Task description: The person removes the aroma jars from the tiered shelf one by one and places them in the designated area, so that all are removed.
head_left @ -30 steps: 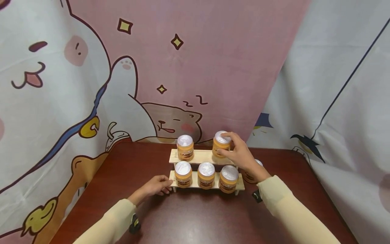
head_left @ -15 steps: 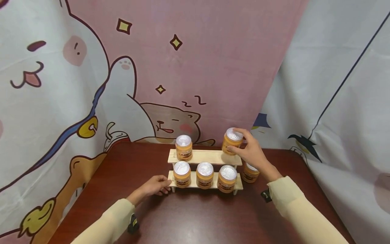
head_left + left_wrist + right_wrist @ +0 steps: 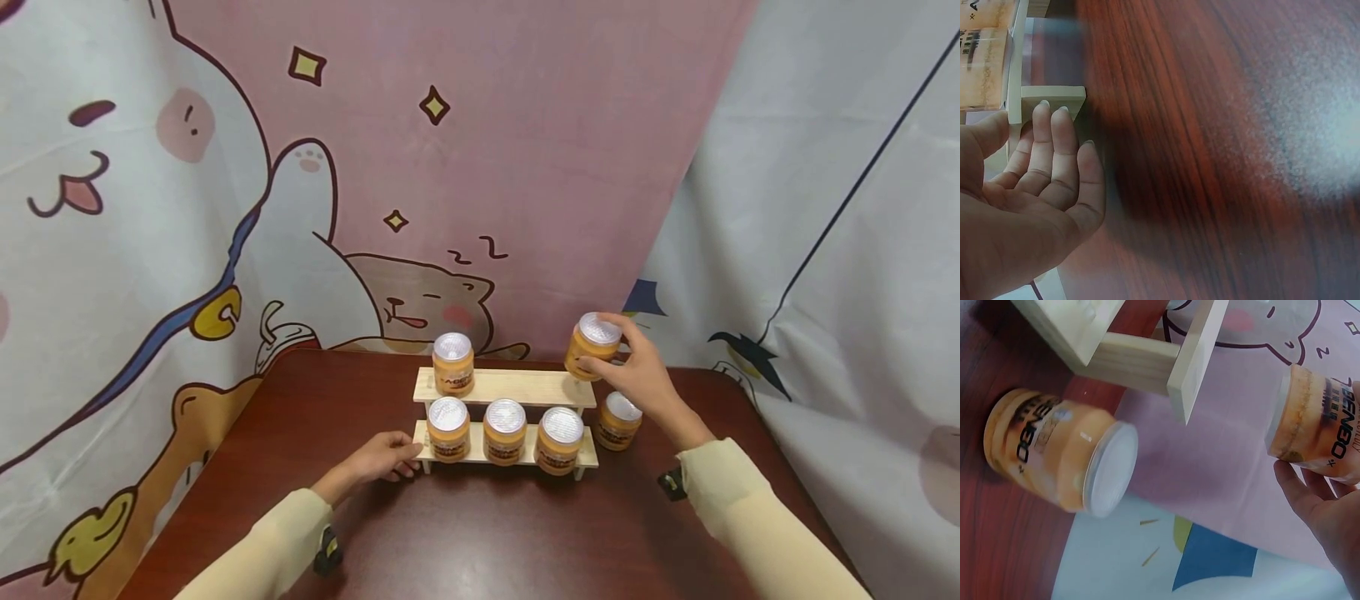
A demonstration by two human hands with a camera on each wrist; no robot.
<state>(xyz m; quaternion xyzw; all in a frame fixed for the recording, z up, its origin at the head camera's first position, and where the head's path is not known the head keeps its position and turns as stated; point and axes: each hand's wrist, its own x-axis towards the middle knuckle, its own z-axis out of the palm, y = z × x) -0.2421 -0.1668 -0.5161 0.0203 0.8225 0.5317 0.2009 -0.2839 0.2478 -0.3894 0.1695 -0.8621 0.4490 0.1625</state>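
Observation:
My right hand (image 3: 641, 375) holds an orange jar with a silvery lid (image 3: 588, 350) between thumb and fingers, raised above the right end of a two-step wooden rack (image 3: 517, 385). In the right wrist view the held jar (image 3: 1316, 419) is apart from the rack, its lettering partly cut off by the frame edge. My left hand (image 3: 386, 456) grips the left end of the lower step, its thumb at the board and its curled fingers (image 3: 1041, 140) beneath, by the leg. Similar jars stand on the rack: one (image 3: 453, 367) on the upper step's left, three (image 3: 505, 433) along the lower step.
Another orange jar (image 3: 618, 425) stands on the dark red table (image 3: 495, 533), close to the rack's right side. Behind the table hangs a cartoon-printed cloth (image 3: 540, 167), which also runs down both sides.
My right hand has lifted the jar off the upper step and carried it to the right. More of the jar on the table now shows. The left hand has stayed at the rack.

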